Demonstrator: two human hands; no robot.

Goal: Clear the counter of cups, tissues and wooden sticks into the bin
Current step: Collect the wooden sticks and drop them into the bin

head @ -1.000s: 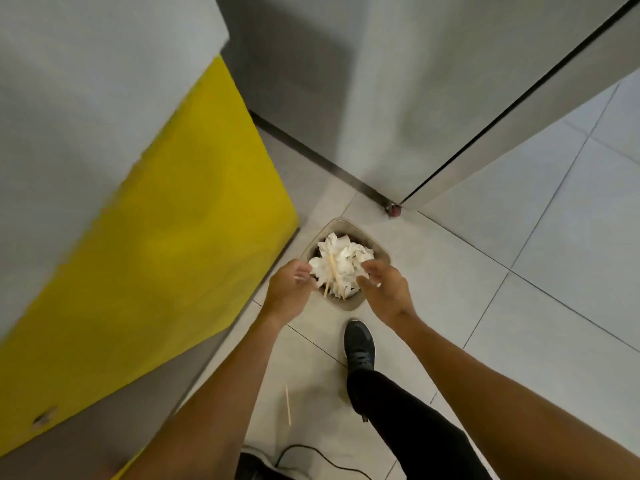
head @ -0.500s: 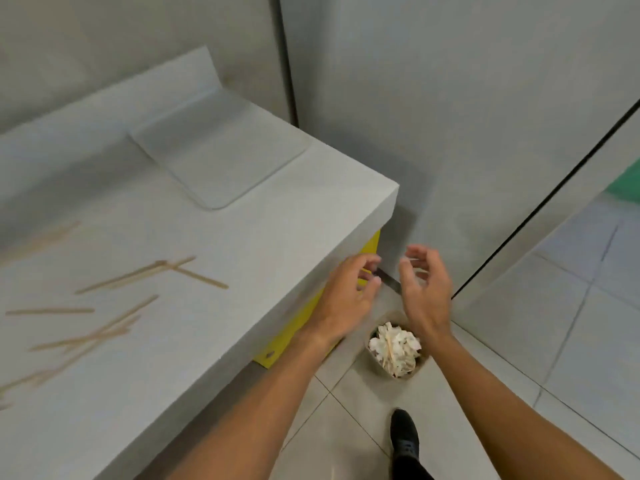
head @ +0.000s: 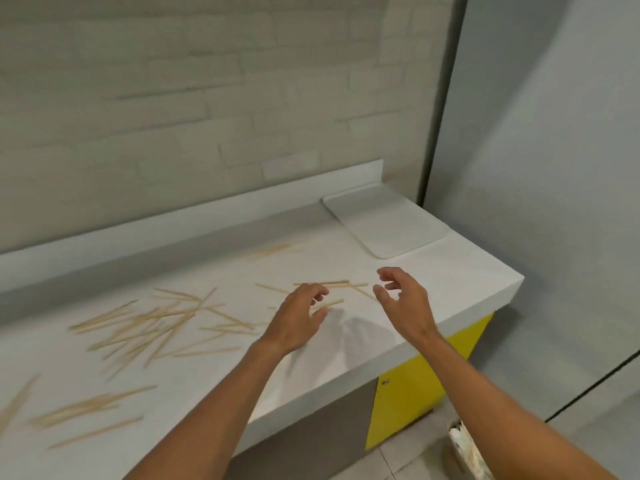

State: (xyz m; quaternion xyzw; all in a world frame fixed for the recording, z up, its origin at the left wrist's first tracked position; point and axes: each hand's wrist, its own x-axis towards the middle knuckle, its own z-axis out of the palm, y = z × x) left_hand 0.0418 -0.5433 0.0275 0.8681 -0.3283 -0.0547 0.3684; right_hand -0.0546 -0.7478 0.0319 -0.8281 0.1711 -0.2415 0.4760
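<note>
Both hands have come up from the bin (head: 452, 434) on the floor to the counter (head: 450, 271). Left hand (head: 298, 317) and right hand (head: 403, 299) hover with fingers loosely spread, holding nothing, above the nearest of the wooden sticks (head: 156, 327) scattered over the counter.

Under left hand (head: 298, 320) and right hand (head: 405, 306): white counter (head: 467, 282), low upstand (head: 173, 233) along back. Beyond hands: pale painted brick wall (head: 173, 98). Beyond right hand, in back corner: flat white board (head: 388, 223). Right of right hand: smooth grey wall (head: 554, 168), dark vertical seam (head: 440, 116). Below right hand: yellow cabinet door (head: 408, 389), grey panel (head: 311, 434), pale floor tiles (head: 408, 465). Soft, even light.
</note>
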